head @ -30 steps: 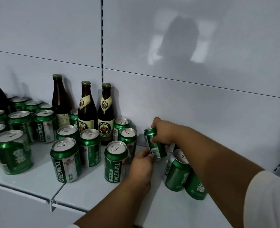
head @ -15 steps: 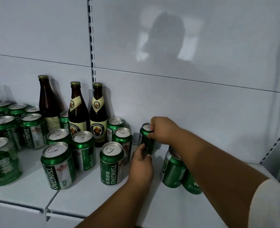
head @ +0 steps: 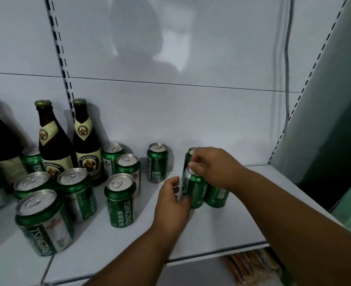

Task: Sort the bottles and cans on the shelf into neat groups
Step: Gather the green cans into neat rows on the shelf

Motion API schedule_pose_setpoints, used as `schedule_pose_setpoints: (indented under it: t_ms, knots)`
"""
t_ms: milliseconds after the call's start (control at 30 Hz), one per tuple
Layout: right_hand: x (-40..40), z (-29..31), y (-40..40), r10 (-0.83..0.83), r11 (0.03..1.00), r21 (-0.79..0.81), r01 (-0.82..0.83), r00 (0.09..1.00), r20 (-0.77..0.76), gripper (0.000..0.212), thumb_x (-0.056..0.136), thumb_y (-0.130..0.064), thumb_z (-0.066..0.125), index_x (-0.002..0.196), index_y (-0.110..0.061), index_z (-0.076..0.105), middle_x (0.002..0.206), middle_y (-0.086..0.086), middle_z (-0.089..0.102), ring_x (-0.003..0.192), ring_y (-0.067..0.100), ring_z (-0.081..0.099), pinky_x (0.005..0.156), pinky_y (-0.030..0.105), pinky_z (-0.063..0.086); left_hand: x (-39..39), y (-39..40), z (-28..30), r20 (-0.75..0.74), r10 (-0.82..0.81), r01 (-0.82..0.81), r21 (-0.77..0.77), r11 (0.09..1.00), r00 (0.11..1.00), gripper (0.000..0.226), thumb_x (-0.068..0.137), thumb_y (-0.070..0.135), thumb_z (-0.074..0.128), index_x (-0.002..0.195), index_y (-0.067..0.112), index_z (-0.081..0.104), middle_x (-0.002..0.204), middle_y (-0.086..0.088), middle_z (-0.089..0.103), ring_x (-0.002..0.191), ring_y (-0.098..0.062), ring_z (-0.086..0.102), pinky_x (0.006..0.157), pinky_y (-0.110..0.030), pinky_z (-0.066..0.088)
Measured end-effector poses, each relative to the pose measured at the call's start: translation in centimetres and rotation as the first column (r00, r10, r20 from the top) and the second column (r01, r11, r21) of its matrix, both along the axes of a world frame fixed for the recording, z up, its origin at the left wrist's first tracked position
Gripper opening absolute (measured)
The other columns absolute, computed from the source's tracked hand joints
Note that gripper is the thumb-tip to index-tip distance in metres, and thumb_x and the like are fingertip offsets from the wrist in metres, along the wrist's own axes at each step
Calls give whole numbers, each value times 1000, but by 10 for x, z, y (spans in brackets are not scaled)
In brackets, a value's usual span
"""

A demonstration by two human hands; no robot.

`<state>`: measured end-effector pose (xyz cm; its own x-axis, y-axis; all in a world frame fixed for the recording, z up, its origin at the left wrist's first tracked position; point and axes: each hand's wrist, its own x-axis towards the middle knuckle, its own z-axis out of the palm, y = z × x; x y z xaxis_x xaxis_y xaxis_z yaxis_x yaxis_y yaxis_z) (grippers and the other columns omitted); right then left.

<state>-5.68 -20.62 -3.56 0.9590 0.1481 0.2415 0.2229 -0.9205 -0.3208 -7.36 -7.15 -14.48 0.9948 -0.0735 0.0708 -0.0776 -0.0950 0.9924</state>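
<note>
Standing at the shelf's (head: pixel 222 240) left were two brown bottles (head: pixel 89 145) among upright green cans (head: pixel 121 200). Further right, the left hand (head: pixel 171 200) cupped the side of a green can (head: pixel 194 189) with loosely curled fingers, while the right hand (head: pixel 214 167) pinched its top rim, two more cans touching it behind and beside.

Both bare forearms enter from the lower right of the frame, reaching up toward centre. Left hand (head: pixel 171 200) sits lower centre, palm turned right, fingers loosely curled. Right hand (head: pixel 214 168) is just above-right, knuckles up, fingertips (head: pixel 193 166) bent downward, pinching.
</note>
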Motion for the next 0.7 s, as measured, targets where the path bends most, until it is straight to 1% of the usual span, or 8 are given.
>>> schedule_pose_setpoints:
  t_ms: [100,233,300,367,433,567,633,700]
  knots:
    - [-6,-9,-2,-4,997,-72,3,1000,-16,29,85,-50,66,97,-24,58,96,-4,59,86,16,57,75,32,49,-2,-2,6,59,-74,68,100,993,996,32,83,7,71,101,30,57,93,19,65,82,9,63,71,-8,48]
    - [-6,-12,-3,54,992,-111,-55,998,-13,39,78,-47,75,105,-26,56,101,-6,55,90,14,54,76,29,45,-2,-2,13,121,-62,32,232,972,991,41,82,8,73,114,26,57,94,23,59,82,10,58,63,0,41]
    - [-9,-8,-5,102,995,-21,-101,995,12,37,78,-44,77,106,-26,60,100,-8,57,91,11,56,77,27,46,-6,-1,13,175,-32,-12,243,970,984,44,79,14,77,114,29,56,100,21,59,91,3,59,69,-1,40]
    - [-16,1,-4,145,974,172,-147,989,23,33,79,-38,78,106,-29,62,101,-12,60,91,4,58,75,21,47,-16,2,15,217,0,-46,208,977,976,49,78,24,81,116,32,51,110,17,58,100,3,57,78,-6,43]
    - [-24,10,2,199,906,380,-186,980,5,29,81,-33,78,106,-34,63,102,-17,63,91,-2,61,72,14,47,-29,5,20,202,36,-58,104,993,979,53,77,26,83,115,32,45,110,13,60,97,5,59,82,-15,50]
    - [-35,12,35,320,741,599,-304,944,83,15,89,-22,67,100,-33,64,99,-19,66,87,-8,61,71,13,51,-59,13,37,214,224,-221,-39,974,951,57,72,21,86,109,24,43,100,3,64,86,-1,66,73,-22,56]
    - [-43,8,62,381,682,643,-350,920,96,10,90,-21,63,94,-31,64,97,-16,65,82,-8,60,68,10,46,-79,30,43,210,313,-308,-53,950,926,56,71,19,86,107,24,43,98,1,64,81,-1,66,64,-19,54]
    - [-55,8,92,449,647,650,-400,888,100,8,91,-22,62,91,-29,63,92,-14,64,79,-4,59,70,15,46,-100,56,48,198,375,-373,-47,927,906,54,73,16,84,107,27,43,97,1,64,79,-1,66,60,-17,52]
